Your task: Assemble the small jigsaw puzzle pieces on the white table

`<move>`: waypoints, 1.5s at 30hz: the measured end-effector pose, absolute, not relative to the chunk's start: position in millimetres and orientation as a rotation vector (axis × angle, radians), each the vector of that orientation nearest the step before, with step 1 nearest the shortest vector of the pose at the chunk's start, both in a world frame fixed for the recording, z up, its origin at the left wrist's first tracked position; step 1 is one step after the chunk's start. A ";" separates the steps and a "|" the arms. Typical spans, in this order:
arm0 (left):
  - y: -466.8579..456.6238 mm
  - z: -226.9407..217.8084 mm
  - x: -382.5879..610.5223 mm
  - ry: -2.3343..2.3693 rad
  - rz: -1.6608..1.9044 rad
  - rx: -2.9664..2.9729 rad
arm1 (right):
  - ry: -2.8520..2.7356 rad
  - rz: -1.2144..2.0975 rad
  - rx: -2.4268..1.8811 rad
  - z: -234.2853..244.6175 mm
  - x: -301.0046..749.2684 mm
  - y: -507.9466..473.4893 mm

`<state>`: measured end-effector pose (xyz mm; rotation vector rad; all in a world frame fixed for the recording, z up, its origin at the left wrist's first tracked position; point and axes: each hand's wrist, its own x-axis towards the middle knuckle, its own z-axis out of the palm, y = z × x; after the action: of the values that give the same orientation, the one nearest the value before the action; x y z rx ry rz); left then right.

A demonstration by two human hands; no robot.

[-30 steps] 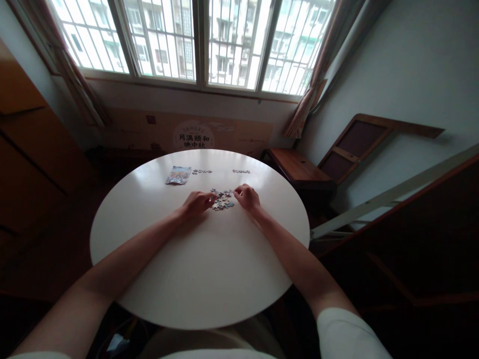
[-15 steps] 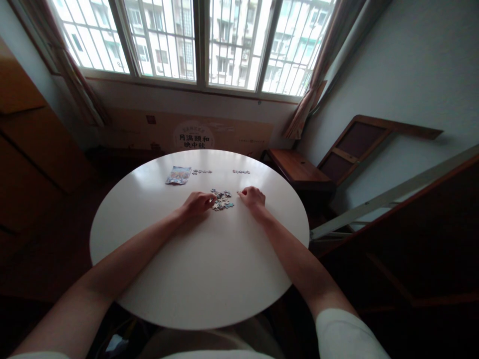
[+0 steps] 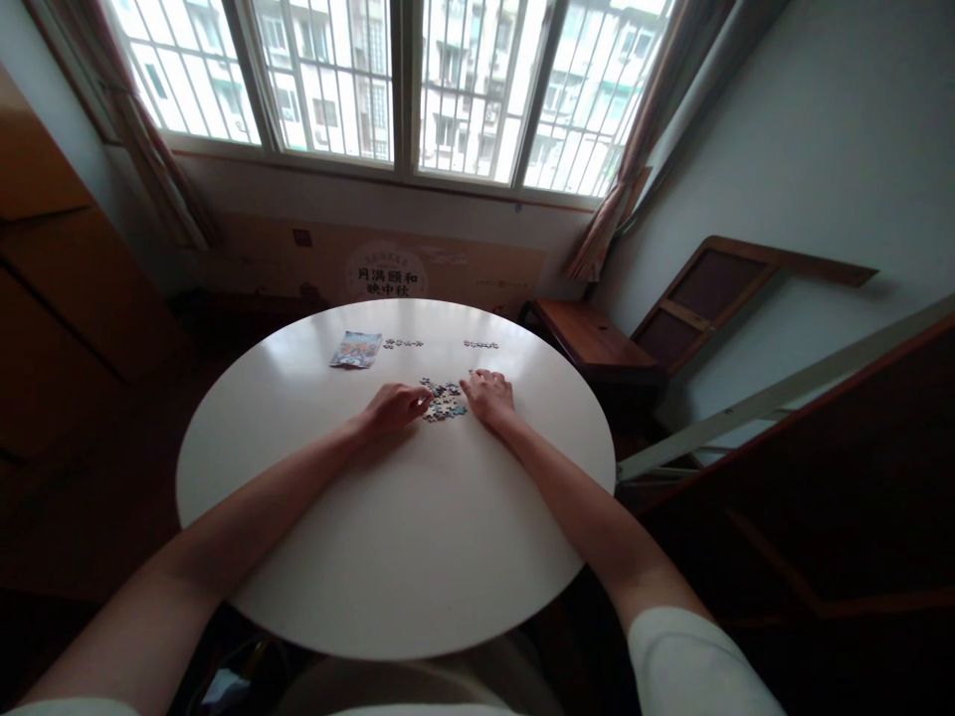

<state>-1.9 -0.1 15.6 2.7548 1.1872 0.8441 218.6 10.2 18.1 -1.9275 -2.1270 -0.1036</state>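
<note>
Between left grip (image 3: 393, 405) and right grip (image 3: 488, 393) lie puzzle pieces (image 3: 446, 406), contact unclear.

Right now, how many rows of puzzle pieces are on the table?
2. The left row is beside the picture sheet; the right row is beyond the right hand. The pile between that and the left hand isn't a row; the hands may hide part of it.

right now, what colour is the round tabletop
The tabletop is plain white, seen best in the head view.
</note>
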 end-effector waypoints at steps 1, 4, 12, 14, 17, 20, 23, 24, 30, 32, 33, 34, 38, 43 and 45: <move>0.0 15.2 -1.7 1.186 0.849 2.760 | -2.128 -0.088 -1.932 17.1 219.5 15.7; 0.7 13.6 -1.7 1.177 0.854 2.774 | -2.136 -0.039 -1.953 17.2 220.9 34.0; 2.7 9.6 -3.1 1.168 0.864 2.762 | -2.136 0.089 -2.010 23.5 213.0 70.6; 2.4 10.0 -3.0 1.173 0.843 2.761 | -2.123 0.093 -2.026 23.4 211.6 75.1; 1.6 11.0 -2.4 1.190 0.812 2.762 | -2.126 0.078 -2.031 21.9 210.8 79.5; 1.3 11.2 -2.1 1.185 0.817 2.762 | -2.136 0.077 -2.025 20.3 210.9 81.6; 1.7 10.9 -2.2 1.181 0.834 2.761 | -2.127 0.085 -2.031 19.8 211.0 82.0; 1.8 10.9 -2.3 1.179 0.838 2.759 | -2.127 0.087 -2.029 19.8 211.0 81.8; 2.7 11.0 -3.1 1.148 0.840 2.757 | -2.118 0.062 -2.005 20.6 210.8 79.7; 3.3 10.0 -3.4 1.145 0.853 2.757 | -2.110 0.060 -2.005 21.1 210.4 79.3; 3.5 9.4 -3.5 1.142 0.859 2.757 | -2.105 0.059 -2.004 21.3 210.3 79.2; 3.7 8.9 -3.6 1.140 0.864 2.757 | -2.097 0.057 -2.005 21.5 210.1 79.0; 3.6 8.6 -3.5 1.147 0.849 2.768 | -2.050 0.023 -1.988 21.0 209.4 76.1; 2.3 10.8 -2.5 1.132 0.833 2.781 | -1.944 -0.055 -1.880 23.2 208.8 68.4; 1.8 11.5 -2.0 1.118 0.835 2.777 | -1.903 0.019 -1.863 27.7 209.2 65.9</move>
<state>-2.0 1.8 11.5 2.7772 1.1178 0.8346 209.2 65.9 27.7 -1.8630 -1.9031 0.0194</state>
